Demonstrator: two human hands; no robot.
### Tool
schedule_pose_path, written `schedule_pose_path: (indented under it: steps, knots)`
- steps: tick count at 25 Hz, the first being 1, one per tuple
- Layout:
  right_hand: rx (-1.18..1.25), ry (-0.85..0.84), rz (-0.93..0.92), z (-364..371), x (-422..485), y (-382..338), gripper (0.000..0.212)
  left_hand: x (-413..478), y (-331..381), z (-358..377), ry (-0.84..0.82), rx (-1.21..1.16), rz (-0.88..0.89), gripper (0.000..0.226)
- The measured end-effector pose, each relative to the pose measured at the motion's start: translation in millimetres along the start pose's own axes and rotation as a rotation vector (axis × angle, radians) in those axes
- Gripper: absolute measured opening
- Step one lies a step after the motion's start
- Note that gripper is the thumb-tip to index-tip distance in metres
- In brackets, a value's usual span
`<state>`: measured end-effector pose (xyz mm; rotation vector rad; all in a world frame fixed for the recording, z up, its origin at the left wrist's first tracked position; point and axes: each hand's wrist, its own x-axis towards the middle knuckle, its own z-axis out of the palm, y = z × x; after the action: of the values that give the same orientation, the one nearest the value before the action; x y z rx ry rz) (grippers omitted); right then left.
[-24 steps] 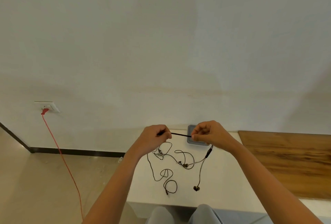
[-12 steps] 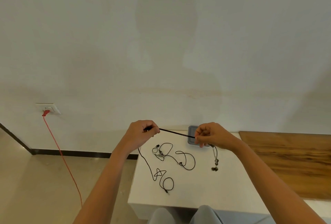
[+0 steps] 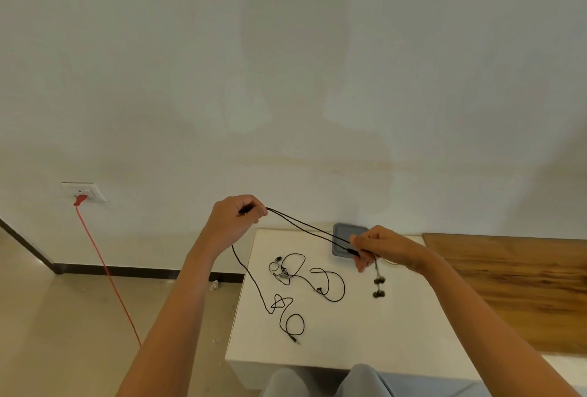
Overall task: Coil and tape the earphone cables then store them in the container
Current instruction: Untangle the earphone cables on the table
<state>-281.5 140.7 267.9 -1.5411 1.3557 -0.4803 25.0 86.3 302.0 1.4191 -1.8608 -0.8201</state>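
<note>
Left hand: we see the left hand (image 3: 235, 222) raised over the table's left edge, fingers curled, pinching the held earphone cable (image 3: 301, 225).
Right hand: the right hand (image 3: 382, 245) hangs lower, in front of the container, fingertips pinching the same cable just above the earbuds (image 3: 378, 287), which dangle below it.
Cable position: two strands run taut between the hands. The slack drops from the left hand to the table (image 3: 365, 333) and ends in loose loops at the plug (image 3: 297, 341).
Second earphone: the second earphone (image 3: 283, 272) lies uncoiled on the table, between the slack loops and the container.
Container: the container (image 3: 341, 233) is a grey tray at the table's far edge, partly behind the right hand.
Step in hand: we judge this to be straightening the first cable. No coil is formed yet.
Tape: a faint ring beside the right wrist may be tape, but it is too small to tell.
Risk 1: the slack may tighten into a knot, because its loops cross on the table.
Risk 2: drawing in the slack may drag the second earphone along, because the two lie near each other.
Risk 3: a hard pull may strain the thin strands at the earbuds.
</note>
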Motion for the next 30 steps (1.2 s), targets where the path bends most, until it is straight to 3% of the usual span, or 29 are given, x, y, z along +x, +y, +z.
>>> schedule_pose_path:
  steps: [12,18,22,30]
  knots:
    - [0.225,0.103,0.109,-19.7,-7.9,57.0,0.054,-0.6,-18.6,-16.0,-0.002,-0.008,-0.127,0.014]
    - [0.193,0.122,0.074,-23.2,-6.7,73.0,0.013,-0.5,-22.2,-11.5,-0.013,-0.004,-0.138,0.014]
    - [0.051,0.313,0.079,-18.3,-5.8,82.9,0.008,1.0,-24.2,-9.3,-0.049,-0.002,-0.147,0.016]
    - [0.130,0.496,0.285,-12.7,-6.1,112.8,0.027,3.5,-30.8,13.5,-0.219,0.043,-0.141,0.018]
